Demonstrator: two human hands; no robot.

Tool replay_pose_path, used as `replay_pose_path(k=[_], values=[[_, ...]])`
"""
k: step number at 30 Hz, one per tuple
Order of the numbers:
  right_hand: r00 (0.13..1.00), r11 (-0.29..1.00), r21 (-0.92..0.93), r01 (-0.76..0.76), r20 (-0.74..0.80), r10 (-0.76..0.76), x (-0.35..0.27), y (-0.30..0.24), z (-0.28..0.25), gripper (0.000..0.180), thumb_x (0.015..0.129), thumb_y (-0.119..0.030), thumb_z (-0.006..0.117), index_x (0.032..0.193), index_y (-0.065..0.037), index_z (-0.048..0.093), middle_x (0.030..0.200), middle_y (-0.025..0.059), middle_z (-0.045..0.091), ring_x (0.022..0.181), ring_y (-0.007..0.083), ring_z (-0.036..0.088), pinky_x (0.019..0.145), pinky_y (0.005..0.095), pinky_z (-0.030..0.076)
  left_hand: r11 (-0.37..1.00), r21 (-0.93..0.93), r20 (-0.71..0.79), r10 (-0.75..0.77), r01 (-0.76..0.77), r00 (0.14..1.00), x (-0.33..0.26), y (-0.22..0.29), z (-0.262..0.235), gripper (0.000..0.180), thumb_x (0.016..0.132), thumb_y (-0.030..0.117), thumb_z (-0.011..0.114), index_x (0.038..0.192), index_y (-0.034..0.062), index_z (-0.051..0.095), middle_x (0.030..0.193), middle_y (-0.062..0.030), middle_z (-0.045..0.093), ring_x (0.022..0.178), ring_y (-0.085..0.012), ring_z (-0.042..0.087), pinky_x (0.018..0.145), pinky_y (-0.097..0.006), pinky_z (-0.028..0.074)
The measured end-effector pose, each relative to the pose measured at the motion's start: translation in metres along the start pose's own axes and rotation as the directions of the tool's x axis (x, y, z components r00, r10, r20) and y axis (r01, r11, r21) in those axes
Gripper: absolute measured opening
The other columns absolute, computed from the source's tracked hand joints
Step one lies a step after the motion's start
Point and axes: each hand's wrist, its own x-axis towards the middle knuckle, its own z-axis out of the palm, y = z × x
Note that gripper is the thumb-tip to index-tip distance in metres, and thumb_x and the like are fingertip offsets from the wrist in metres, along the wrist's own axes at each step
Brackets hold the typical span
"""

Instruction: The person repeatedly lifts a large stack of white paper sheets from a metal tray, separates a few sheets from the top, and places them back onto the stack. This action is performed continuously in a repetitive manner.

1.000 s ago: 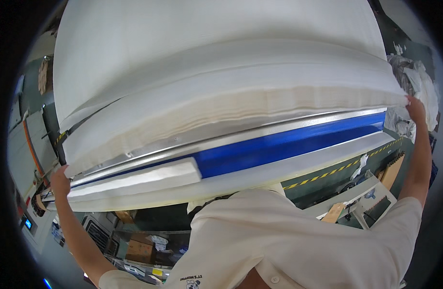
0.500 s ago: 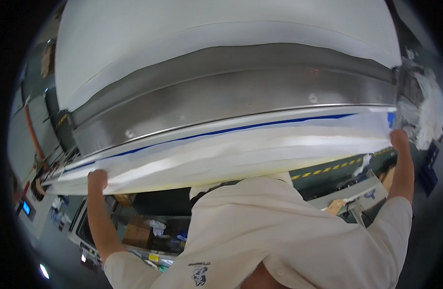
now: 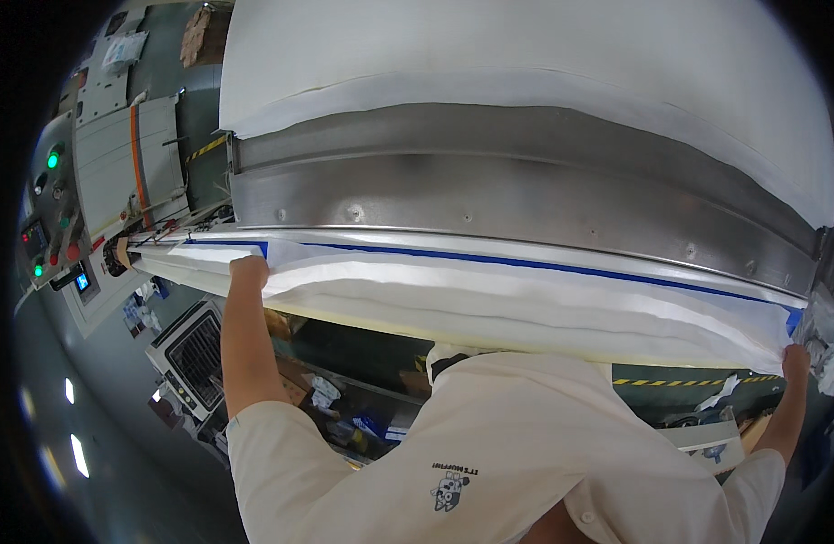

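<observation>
A long, thin white sheet (image 3: 489,295), fabric or film, stretches crosswise in front of me along a machine's edge. My left hand (image 3: 250,270) is closed on its upper edge at the left, beside an upright bit of blue. At the far right my right hand (image 3: 796,361) grips the sheet's corner, just below a blue patch (image 3: 793,319). Both hands' fingertips are partly hidden by the material. A narrow blue strip (image 3: 526,263) runs between the sheet and a pale metal ledge. Soft folds run lengthwise through the sheet.
Beyond the ledge stands a broad grey metal panel (image 3: 489,190), with a large white web (image 3: 526,45) above it. A control panel with lit buttons (image 3: 54,199) is at the left. Crumpled clear plastic (image 3: 832,340) hangs at the right; a black-grilled unit (image 3: 195,354) stands lower left.
My view has swung left, bringing the control panel in. The left hand has moved up toward the ledge on the sheet's edge; the right keeps its grip at the corner.
</observation>
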Motion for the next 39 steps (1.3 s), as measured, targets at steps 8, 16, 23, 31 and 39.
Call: replay_pose_path(k=[8,16,23,31,39], values=[[0.997,0.999,0.035,-0.003,-0.077,0.006,0.004,-0.014,-0.017,0.018,0.084,-0.018,0.054,0.077,-0.006,0.065,0.085,0.0152,0.062,0.084,0.0351,0.059,0.075,0.0465,0.048,0.968,0.029,0.053,-0.251,0.25,0.966,0.034,-0.015,0.029,0.026,0.078,0.018,0.065,0.102,0.0124,0.07,0.113,-0.0085,0.065,0.106,-0.0273,0.061,0.085,-0.039,0.048],[0.999,1.0,0.007,-0.016,0.045,0.016,-0.005,-0.022,-0.002,0.018,0.083,-0.017,0.051,0.088,-0.005,0.064,0.086,0.0146,0.063,0.085,0.0334,0.06,0.078,0.0457,0.048,0.917,-0.142,0.011,-0.375,0.373,0.927,0.007,-0.02,-0.04,0.032,0.084,0.025,0.058,0.111,0.0104,0.065,0.122,-0.0123,0.059,0.109,-0.0292,0.059,0.082,-0.047,0.049],[0.91,0.952,0.291,-0.09,0.412,-0.04,0.029,-0.094,-0.102,0.047,0.067,-0.021,0.064,0.111,-0.009,0.057,0.105,0.0189,0.063,0.096,0.0363,0.06,0.081,0.0446,0.049,0.994,-0.061,-0.567,-0.106,0.087,0.817,0.074,-0.093,0.118,0.04,0.086,0.028,0.059,0.121,0.0091,0.053,0.113,-0.0105,0.061,0.102,-0.0277,0.059,0.082,-0.037,0.05],[0.887,0.918,0.127,-0.376,0.335,0.317,-0.02,-0.067,-0.094,0.031,0.073,-0.014,0.06,0.104,-0.009,0.064,0.105,0.0151,0.064,0.101,0.0326,0.061,0.082,0.0436,0.051,0.896,-0.431,-0.469,-0.322,0.106,0.823,0.074,0.001,0.013,0.021,0.093,0.018,0.041,0.102,0.0064,0.056,0.105,-0.0145,0.061,0.095,-0.0351,0.06,0.075,-0.046,0.05],[0.961,0.881,0.399,-0.255,0.005,0.276,0.037,-0.182,-0.168,0.022,0.081,-0.019,0.052,0.097,-0.008,0.062,0.095,0.0141,0.066,0.092,0.0348,0.062,0.078,0.0453,0.05,0.579,-0.772,-0.615,-0.572,-0.263,0.543,0.137,-0.026,0.067,0.032,0.086,0.028,0.058,0.111,0.0073,0.061,0.115,-0.013,0.059,0.098,-0.028,0.059,0.081,-0.041,0.048]])
